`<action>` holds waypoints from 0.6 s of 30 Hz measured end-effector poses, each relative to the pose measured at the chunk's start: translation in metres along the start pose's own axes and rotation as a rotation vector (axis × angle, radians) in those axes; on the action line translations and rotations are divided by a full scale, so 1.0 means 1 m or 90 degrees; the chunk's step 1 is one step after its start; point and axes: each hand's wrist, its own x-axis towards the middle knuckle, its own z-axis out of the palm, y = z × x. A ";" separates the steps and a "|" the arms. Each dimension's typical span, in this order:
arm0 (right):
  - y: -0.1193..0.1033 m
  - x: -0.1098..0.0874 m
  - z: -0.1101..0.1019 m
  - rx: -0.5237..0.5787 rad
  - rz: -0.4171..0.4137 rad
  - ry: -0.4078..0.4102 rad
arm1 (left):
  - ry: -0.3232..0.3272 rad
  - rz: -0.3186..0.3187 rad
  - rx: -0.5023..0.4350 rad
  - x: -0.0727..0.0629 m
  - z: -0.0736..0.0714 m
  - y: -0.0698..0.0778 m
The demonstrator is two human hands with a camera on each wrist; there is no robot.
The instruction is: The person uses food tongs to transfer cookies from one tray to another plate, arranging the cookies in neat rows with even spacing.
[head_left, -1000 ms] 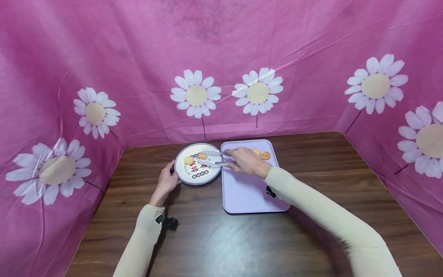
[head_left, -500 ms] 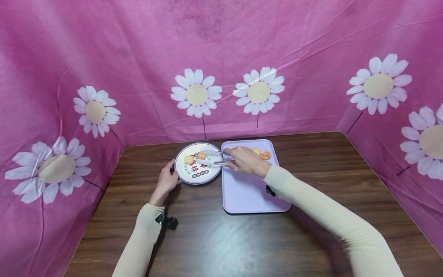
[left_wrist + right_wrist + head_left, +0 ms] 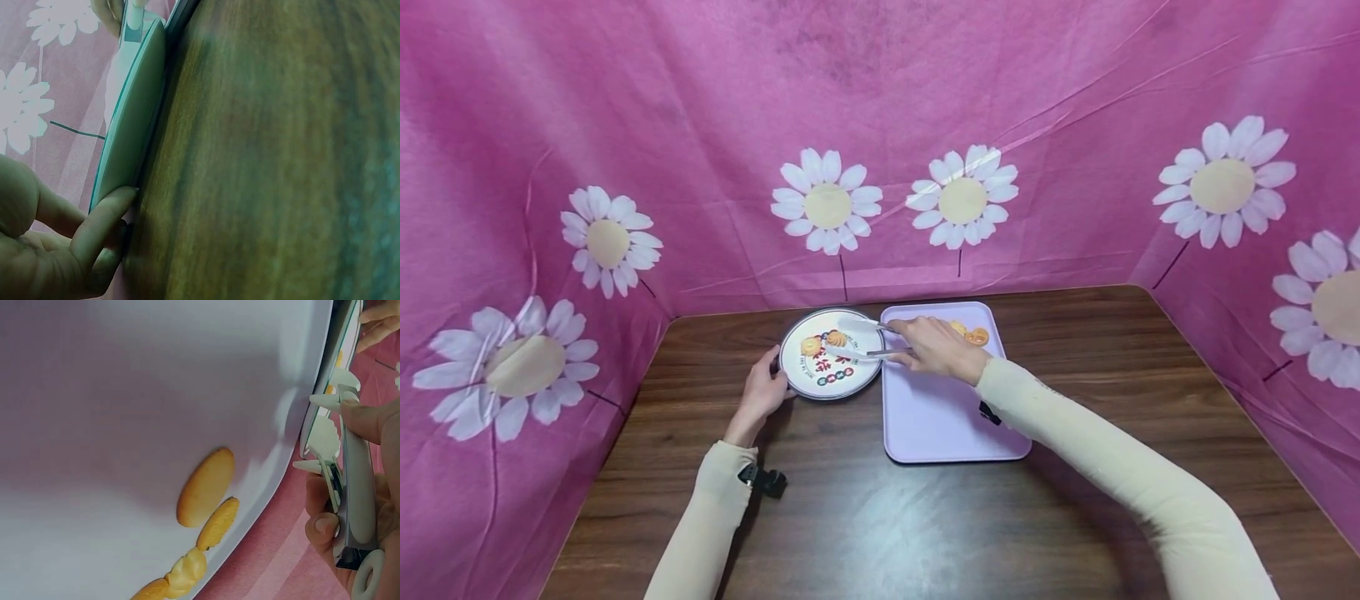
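Note:
My left hand (image 3: 763, 392) pinches the left rim of a round white plate (image 3: 797, 372) with printed red characters. In the left wrist view its fingers hold the plate's edge low over the table. Two cookies lie on the plate: a round pale one (image 3: 810, 347) and a ridged golden one (image 3: 836, 338). Gripped in my right hand (image 3: 940, 350) are metal tongs (image 3: 358, 481) with white tips, which reach over the plate from the right. The tips stand spread apart, one on each side of the ridged cookie.
A light purple tray (image 3: 955, 425) lies right of the plate, under my right hand. Several cookies sit at its far end, among them an oval one (image 3: 206, 487) and an orange ring-like one (image 3: 976, 337). A pink flowered cloth (image 3: 887, 83) surrounds the wooden table (image 3: 850, 517).
The tongs' tips have parted slightly around the ridged cookie. Both hands and the plate have hardly moved.

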 end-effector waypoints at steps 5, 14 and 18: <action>0.001 -0.006 0.002 0.007 -0.006 0.025 | -0.008 -0.007 0.007 -0.001 0.001 0.000; 0.003 -0.025 -0.014 0.038 0.020 0.078 | -0.003 -0.013 0.008 -0.002 0.001 0.003; 0.010 -0.037 -0.022 0.027 0.015 0.106 | -0.002 -0.012 0.008 -0.002 0.001 0.003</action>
